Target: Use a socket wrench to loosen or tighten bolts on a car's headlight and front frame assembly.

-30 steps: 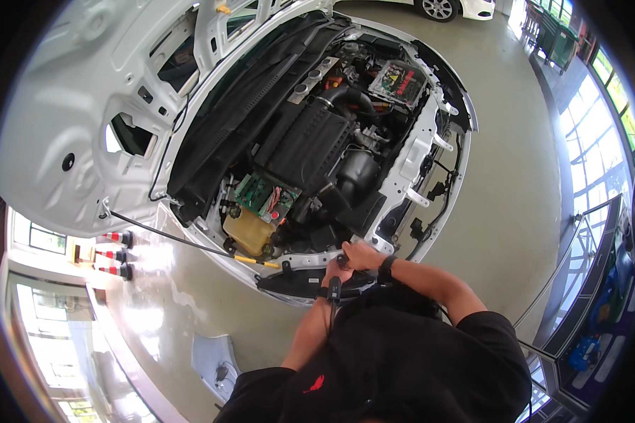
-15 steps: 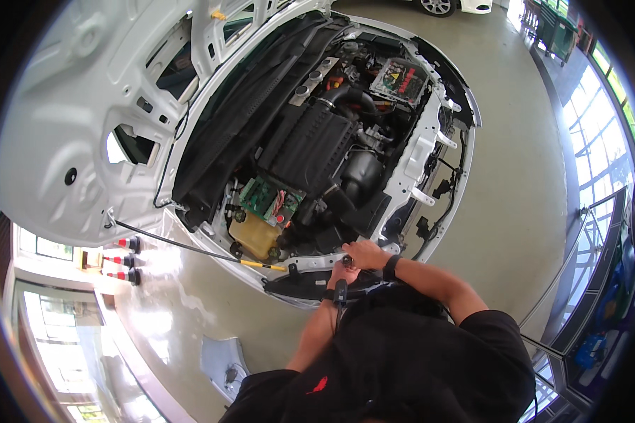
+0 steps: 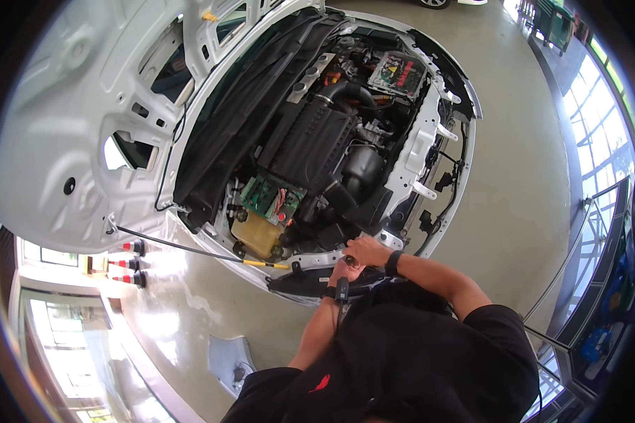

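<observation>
Both my hands are together at the near edge of an open engine bay. My left hand [image 3: 343, 271] is closed, and a small dark round end [image 3: 350, 260] shows at the top of its grip; the rest of that piece is hidden. Against it and just to the right, my right hand [image 3: 368, 250] has its fingers curled and closed. What it grips is hidden. Right beside them lies the white front body frame [image 3: 395, 243] of the car. A dark device with a cable [image 3: 342, 289] is strapped at my left wrist, and a black band [image 3: 394, 263] circles the right one.
The raised white hood [image 3: 56, 141] stands at left, with a black and yellow prop rod [image 3: 183, 247] crossing near the hands. A black engine cover [image 3: 307, 141], green circuit board [image 3: 264, 197] and yellowish tank [image 3: 256, 234] fill the bay. Traffic cones [image 3: 128, 263] stand at left.
The whole view has shifted slightly. Both hands stay together at the same place on the car's edge, and the right hand's grip looks only slightly altered.
</observation>
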The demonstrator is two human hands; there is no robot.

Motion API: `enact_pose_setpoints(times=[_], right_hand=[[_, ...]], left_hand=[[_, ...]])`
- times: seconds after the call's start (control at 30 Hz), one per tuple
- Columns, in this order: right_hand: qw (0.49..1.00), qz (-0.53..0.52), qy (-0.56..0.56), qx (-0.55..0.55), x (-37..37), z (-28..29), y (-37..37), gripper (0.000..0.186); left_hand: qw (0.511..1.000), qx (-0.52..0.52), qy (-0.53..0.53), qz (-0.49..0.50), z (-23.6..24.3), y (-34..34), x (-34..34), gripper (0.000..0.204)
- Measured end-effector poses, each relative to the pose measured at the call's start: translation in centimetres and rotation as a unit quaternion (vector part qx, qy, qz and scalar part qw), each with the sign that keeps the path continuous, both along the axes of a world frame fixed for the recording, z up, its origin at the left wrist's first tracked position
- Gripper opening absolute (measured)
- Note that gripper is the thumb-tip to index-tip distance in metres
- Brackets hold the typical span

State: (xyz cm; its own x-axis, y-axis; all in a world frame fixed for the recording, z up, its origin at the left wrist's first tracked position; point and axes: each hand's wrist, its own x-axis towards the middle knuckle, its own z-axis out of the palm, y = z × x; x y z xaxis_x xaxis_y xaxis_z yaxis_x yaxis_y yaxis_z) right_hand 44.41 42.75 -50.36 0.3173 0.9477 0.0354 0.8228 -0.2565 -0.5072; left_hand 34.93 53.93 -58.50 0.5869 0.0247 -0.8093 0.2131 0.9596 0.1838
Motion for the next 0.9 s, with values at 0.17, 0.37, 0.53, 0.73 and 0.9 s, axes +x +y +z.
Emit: enact_pose_setpoints(times=[0.17,0.37,0.53,0.73,0.9], right_hand=[[0.973,-0.092,0.196,-0.081,-1.4,2.0,-0.3,0.035],[0.998,0.037,-0.039,0.032,0.4,0.2,-1.0,0.022],[0.998,0.043,0.038,-0.027,0.6,1.9,-0.6,0.031],[0.953,-0.138,0.256,-0.082,-0.9,-0.6,-1.3,0.031],[0.999,0.012,0.019,0.028,0.6,0.6,-0.2,0.032]], left_hand=[[0.988,-0.059,-0.145,0.009,-3.0,1.3,-1.6,0.023],[0.997,-0.075,0.006,-0.017,0.8,0.5,-0.7,0.023],[0.952,0.229,-0.113,-0.170,-5.0,1.2,-2.4,0.021],[0.767,0.529,-0.084,-0.353,-1.6,-0.6,-1.7,0.018],[0.998,-0.048,-0.021,-0.032,1.2,0.5,-0.7,0.023]])
